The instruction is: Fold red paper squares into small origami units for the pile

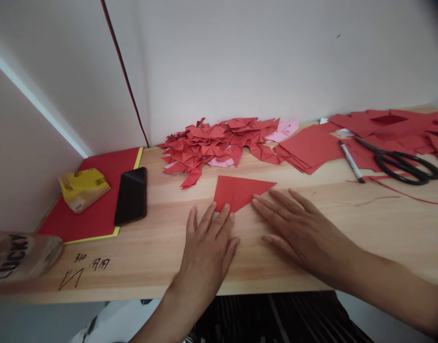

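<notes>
At far left, a blurred container lettered LUCKY, cut off by the frame edge. Just right of it, ink marks on the pale wood surface, "310" among them. Behind these, a red sheet with yellow showing along its edges; a crumpled yellow packet sits on it, and a phone, screen up and dark, overlaps its right side. Thin cord down the wall. Mid-surface, near the wall, a heap of folded red pieces, a few pink ones mixed in. Red paper lies flat in front of the heap, tapering to a point at right. Left hand: palm down, fingers spread, tips on the paper's near edge, gripping nothing. Right hand: fingers extended, thumb apart, tips at the paper's right near edge; no grip either. Farther right, fanned red sheets, then a white pen and black-handled scissors, blades toward the left. Red offcuts behind; narrow red strips in front.
</notes>
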### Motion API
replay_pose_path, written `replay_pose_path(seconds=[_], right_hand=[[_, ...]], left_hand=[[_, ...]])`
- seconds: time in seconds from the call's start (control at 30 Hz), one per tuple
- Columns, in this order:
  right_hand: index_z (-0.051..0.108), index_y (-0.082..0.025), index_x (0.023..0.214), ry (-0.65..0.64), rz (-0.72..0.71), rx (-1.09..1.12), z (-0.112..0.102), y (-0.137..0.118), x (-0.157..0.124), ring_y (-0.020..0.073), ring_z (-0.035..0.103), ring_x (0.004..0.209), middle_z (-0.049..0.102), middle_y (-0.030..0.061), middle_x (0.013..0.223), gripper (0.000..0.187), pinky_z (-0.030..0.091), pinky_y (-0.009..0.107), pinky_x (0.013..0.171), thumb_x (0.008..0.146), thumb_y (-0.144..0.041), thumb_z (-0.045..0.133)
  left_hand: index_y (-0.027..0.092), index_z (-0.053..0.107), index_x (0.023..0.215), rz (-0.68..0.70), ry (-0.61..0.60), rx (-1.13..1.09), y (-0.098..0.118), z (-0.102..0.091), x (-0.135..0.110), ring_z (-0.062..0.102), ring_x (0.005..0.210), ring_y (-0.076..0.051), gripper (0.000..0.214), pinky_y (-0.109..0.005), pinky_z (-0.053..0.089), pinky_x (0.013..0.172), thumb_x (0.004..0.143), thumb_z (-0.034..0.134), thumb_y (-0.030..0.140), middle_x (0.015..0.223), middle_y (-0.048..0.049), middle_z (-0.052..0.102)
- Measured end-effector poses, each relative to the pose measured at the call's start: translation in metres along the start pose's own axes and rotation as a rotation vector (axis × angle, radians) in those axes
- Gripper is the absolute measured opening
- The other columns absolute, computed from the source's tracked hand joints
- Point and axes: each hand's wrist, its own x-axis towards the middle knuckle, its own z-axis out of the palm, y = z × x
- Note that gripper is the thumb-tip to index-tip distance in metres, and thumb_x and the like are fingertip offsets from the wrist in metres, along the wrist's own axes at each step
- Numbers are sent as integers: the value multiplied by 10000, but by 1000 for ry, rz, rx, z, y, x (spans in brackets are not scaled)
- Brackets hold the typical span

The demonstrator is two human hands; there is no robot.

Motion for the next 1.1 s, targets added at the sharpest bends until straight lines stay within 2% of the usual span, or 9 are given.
replay_pose_path(seconds=[0.1,0.23,0.43,0.57,0.77,0.9,1.0,1.1], right_hand=[[534,-87,1373,10,69,-32,2,10,-3,358,472,1316,569,122,1396,578,363,565,1078,996,-448,285],[512,-101,1396,-12,112,-16,5,19,-6,351,446,1342,544,109,1424,602,343,547,1105,995,-484,277],[487,-82,1416,-20,128,-12,10,16,-7,347,409,1370,505,102,1459,625,355,524,1112,995,-487,267],[525,-100,1388,-11,154,-38,12,18,-7,328,427,1363,512,97,1453,601,331,509,1129,999,-471,257],[542,-103,1374,-11,227,-94,12,33,-10,346,439,1346,513,97,1451,618,289,562,1126,1001,-478,223],[540,-129,1375,-21,235,-62,5,32,-7,376,389,1373,513,103,1451,569,281,610,1109,986,-465,296],[448,-126,1448,-6,171,-6,-1,18,0,364,293,1431,399,131,1528,540,258,593,1135,977,-376,366],[313,-166,1522,-16,-33,120,-2,-4,10,277,254,1460,354,107,1554,584,277,523,1161,966,-315,409]], left_hand=[[173,586,1266,-1,9,-4,0,0,0,466,1336,-302,351,-639,337,1093,988,420,309,1410,-43,547],[173,587,1261,2,18,-11,0,1,0,471,1332,-306,349,-647,342,1083,989,416,309,1407,-41,550],[181,570,1287,-8,-3,-10,0,1,0,459,1343,-307,365,-640,331,1094,991,411,322,1418,-46,538],[182,572,1281,-4,0,-6,0,1,-1,454,1348,-300,364,-633,336,1094,995,397,323,1420,-44,535],[175,578,1273,6,18,-8,-1,3,-1,467,1335,-306,370,-636,346,1083,998,388,331,1415,-42,540],[174,585,1270,-3,22,-16,-1,3,-1,467,1334,-302,363,-616,333,1103,995,398,321,1408,-46,549],[181,586,1268,-4,12,-23,0,3,-1,462,1338,-303,353,-622,336,1100,988,414,310,1411,-42,547],[186,579,1280,-7,13,-25,0,3,0,463,1337,-311,353,-638,340,1090,983,428,303,1408,-41,551]])
